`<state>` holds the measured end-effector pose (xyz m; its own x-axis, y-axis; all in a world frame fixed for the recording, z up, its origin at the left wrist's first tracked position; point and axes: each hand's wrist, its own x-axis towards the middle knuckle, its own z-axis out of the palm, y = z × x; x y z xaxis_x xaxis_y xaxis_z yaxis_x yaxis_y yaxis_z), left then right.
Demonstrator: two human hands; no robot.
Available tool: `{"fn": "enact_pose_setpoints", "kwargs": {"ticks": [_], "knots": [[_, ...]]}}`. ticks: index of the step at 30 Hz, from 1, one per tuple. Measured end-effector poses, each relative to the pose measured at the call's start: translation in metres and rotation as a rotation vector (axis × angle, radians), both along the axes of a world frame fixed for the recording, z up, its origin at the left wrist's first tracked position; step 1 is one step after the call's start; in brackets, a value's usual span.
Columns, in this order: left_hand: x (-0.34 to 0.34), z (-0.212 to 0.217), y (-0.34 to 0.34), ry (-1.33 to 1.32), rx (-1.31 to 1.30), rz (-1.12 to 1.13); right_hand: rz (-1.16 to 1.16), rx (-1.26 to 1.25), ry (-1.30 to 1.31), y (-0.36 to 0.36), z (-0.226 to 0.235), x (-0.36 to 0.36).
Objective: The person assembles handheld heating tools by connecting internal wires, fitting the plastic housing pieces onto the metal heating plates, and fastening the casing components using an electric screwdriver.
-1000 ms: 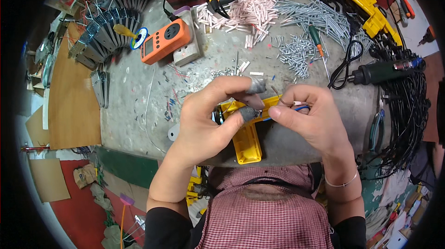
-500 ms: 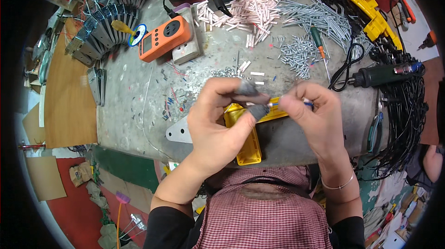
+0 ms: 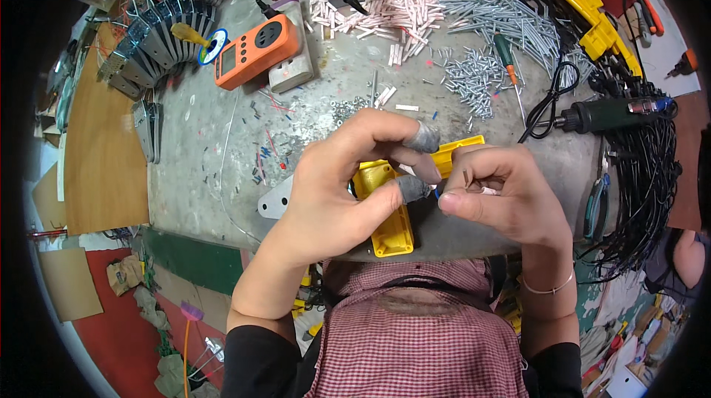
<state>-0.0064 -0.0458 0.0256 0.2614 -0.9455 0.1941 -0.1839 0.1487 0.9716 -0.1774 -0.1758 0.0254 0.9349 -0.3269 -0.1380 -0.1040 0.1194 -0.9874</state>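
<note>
My left hand (image 3: pixel 337 194), its index finger and thumb tips wrapped in grey coverings, curls over the middle of the bench. Its fingers close round something small that they mostly hide. Close beside it, my right hand (image 3: pixel 511 198) pinches a thin blue wire (image 3: pixel 437 193) between thumb and fingers. A small white piece (image 3: pixel 487 191) shows among the right fingers. Under both hands lies a yellow L-shaped plastic casing (image 3: pixel 394 239), partly covered by them. A grey metal plate with holes (image 3: pixel 275 202) pokes out left of my left wrist.
An orange meter (image 3: pixel 255 54) sits on a power strip at the left. Heaped farther back are white tubes (image 3: pixel 404 9), long screws (image 3: pixel 511 20) and short screws (image 3: pixel 474 79). A dark green power screwdriver (image 3: pixel 615 116) and black cables (image 3: pixel 644 198) lie right. Metal brackets (image 3: pixel 152 131) stand left.
Both hands have shifted slightly, the right one downward and to the right. The left index finger has lifted away from the thumb. Less of the blue wire shows now.
</note>
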Motion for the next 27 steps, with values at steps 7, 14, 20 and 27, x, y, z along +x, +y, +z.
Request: {"fn": "enact_pose_setpoints", "kwargs": {"ticks": [7,14,20,27], "knots": [[0.004,-0.003,-0.004,0.21,-0.018,-0.007,-0.141,-0.071,-0.107,0.002,-0.008,0.002],[-0.011,-0.01,0.006,0.386,-0.078,0.05,-0.354,-0.287,-0.177,0.023,-0.011,-0.001],[-0.019,-0.007,0.009,0.445,-0.064,0.051,-0.276,-0.262,-0.119,0.022,-0.012,-0.007],[-0.028,-0.008,0.014,-0.562,-0.31,0.233,-0.448,-0.185,-0.221,0.032,-0.015,-0.004]]}}
